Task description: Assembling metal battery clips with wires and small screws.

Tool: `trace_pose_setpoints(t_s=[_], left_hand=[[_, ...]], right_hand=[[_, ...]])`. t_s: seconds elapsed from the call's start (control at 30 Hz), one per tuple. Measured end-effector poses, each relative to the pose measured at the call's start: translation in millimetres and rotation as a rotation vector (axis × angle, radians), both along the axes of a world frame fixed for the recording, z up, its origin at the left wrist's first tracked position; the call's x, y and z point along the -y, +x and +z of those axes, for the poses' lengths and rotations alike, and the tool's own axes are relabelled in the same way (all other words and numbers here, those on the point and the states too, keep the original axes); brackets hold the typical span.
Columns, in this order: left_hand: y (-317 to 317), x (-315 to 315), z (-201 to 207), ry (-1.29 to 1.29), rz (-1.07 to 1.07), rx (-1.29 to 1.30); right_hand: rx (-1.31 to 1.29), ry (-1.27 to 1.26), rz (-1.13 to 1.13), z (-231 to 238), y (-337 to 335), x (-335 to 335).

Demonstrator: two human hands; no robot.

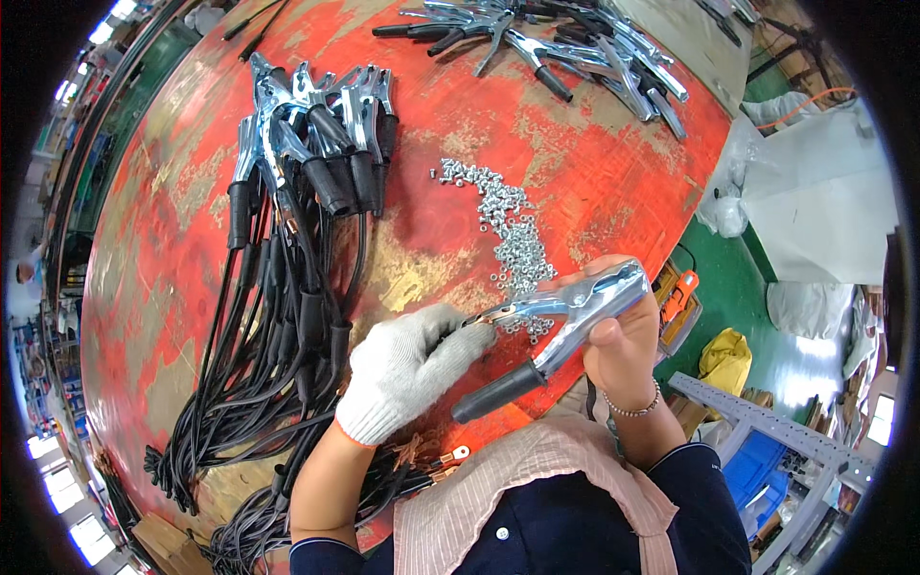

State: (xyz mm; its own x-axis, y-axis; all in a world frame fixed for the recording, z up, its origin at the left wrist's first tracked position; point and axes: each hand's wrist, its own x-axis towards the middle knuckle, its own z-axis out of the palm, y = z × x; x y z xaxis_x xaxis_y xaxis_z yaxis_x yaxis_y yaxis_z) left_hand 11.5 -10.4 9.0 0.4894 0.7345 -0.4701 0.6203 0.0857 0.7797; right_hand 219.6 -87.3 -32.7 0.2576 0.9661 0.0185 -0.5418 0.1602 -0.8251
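Observation:
My right hand (pixel 625 347), bare with a beaded bracelet at the wrist, is wrapped round the jaw end of a shiny metal spring clamp (pixel 586 321). One clamp handle wears a black rubber sleeve (pixel 498 391) and points down to the left. The other handle, bare metal, runs left to my left hand (pixel 407 369), which wears a white knit glove. Its fingers are closed at that handle's end, where a bit of copper colour shows; what else they pinch is hidden. Below and beside the clamp lies a pile of small nuts and screws (pixel 522 251) on the table.
The round table (pixel 412 220) has worn red paint. On its left lie finished-looking clamps (pixel 316 125) with bundled black cables (pixel 278 383). More loose clamps (pixel 575 57) are heaped at the far edge. Copper ring lugs (pixel 450 460) lie near my apron. A grey metal frame (pixel 767 422) stands at right.

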Motion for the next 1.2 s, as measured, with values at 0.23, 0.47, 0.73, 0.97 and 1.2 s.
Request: trace_pose_setpoints(t_s=[0.23,0.47,0.73,0.97,1.2], left_hand=[[1,-1,-3,-0.002,-0.001,0.004],[4,3,-12,0.264,-0.061,0.179],[8,1,-4,0.085,-0.068,0.184],[7,0,-11,0.105,-0.099,0.16],[5,0,-5,0.086,-0.071,0.173]], right_hand=[[-0.011,0.029,0.041,-3,2,0],[0.154,0.071,0.143,-5,10,-11],[1.429,0.081,0.136,-32,34,-93],[1.92,0.264,0.135,-35,24,-106],[1.534,0.124,0.143,-16,20,-107]])
